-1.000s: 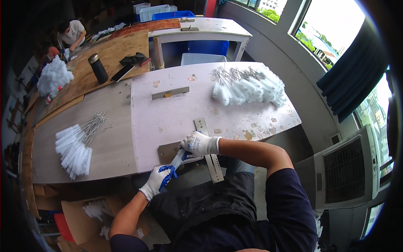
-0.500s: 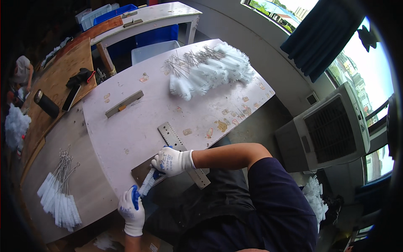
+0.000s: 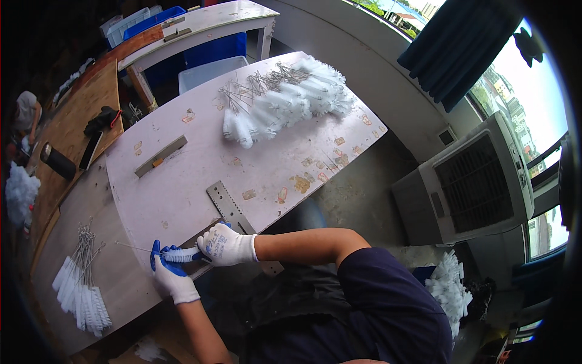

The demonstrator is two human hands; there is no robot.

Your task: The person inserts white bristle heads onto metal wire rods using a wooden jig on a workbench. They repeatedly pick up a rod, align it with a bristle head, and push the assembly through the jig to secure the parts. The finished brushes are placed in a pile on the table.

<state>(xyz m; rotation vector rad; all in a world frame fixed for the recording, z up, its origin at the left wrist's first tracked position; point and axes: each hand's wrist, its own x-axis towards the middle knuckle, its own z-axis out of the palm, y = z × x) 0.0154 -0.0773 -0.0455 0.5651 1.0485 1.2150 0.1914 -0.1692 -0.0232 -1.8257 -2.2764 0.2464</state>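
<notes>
A black tumbler (image 3: 59, 161) and a dark phone (image 3: 91, 150) share a brown wooden table (image 3: 85, 115) at left, the phone lying between the tumbler and a crumpled black item (image 3: 102, 122) touched with red, as a person in a pale top (image 3: 26, 110) appears near the dim edge of the workshop. Farther back, a whitish table (image 3: 227, 12) shelters a blue bin (image 3: 219, 50), with a pale tub (image 3: 206, 74) just in front of it; a blue tray (image 3: 154, 22) and a pale crate (image 3: 128, 28) sit behind. At right, a large air cooler (image 3: 476, 182) with a dark grille stands near the gray wall (image 3: 364, 57), while a dark blue curtain (image 3: 458, 51) hangs beside bright windows (image 3: 515, 79) overlooking buildings and greenery
</notes>
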